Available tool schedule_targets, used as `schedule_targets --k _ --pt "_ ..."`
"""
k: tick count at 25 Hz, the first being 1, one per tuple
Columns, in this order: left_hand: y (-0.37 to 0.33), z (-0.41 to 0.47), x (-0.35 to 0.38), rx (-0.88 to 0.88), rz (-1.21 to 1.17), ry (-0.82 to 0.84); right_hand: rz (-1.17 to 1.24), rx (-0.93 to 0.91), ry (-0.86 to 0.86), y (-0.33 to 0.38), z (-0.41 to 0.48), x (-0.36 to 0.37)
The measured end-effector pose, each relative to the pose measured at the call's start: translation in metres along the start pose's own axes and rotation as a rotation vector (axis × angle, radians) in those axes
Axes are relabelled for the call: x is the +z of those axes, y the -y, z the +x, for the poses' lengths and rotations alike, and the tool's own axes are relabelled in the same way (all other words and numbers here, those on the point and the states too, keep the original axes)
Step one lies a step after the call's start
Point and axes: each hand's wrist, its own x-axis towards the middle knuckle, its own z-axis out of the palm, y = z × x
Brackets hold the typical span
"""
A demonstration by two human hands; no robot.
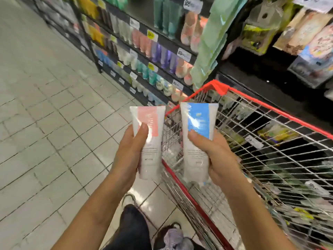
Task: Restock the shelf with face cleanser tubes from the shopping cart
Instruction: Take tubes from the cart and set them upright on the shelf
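Roughly mid-cycle: shelf (144, 29) rows look mostly stocked, though blur hides any gaps. Left hand (129, 147) wraps pink tube (150, 141), held upright. Blue tube (198, 138) is gripped in right hand (219, 159), above cart (270, 112) corner. Neither is shelved yet. Cart contents too blurred to count.

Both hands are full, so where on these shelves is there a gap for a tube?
One dark gap on the upper shelf, left of the teal tubes. The rows below, with pink tubes and purple tubes, are packed tight. Farther left, blur hides any gaps.
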Motion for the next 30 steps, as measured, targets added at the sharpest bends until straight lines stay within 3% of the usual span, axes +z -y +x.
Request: schedule_targets --k 6,10,17,30 --pt "-0.044 0.038 -0.108 0.044 -0.015 -0.289 -0.021 -0.004 0.134 -0.007 0.072 0.126" --pt "-0.086 0.077 -0.181 0.071 0.057 -0.340 -0.033 -0.004 0.093 -0.014 0.116 0.203" --pt "-0.143 0.170 -0.248 0.073 0.078 -0.290 -0.014 0.006 0.101 -0.010 0.200 0.284" --pt "-0.267 0.438 -0.243 0.140 0.015 -0.138 0.030 -0.172 0.016 0.086 0.453 0.339"
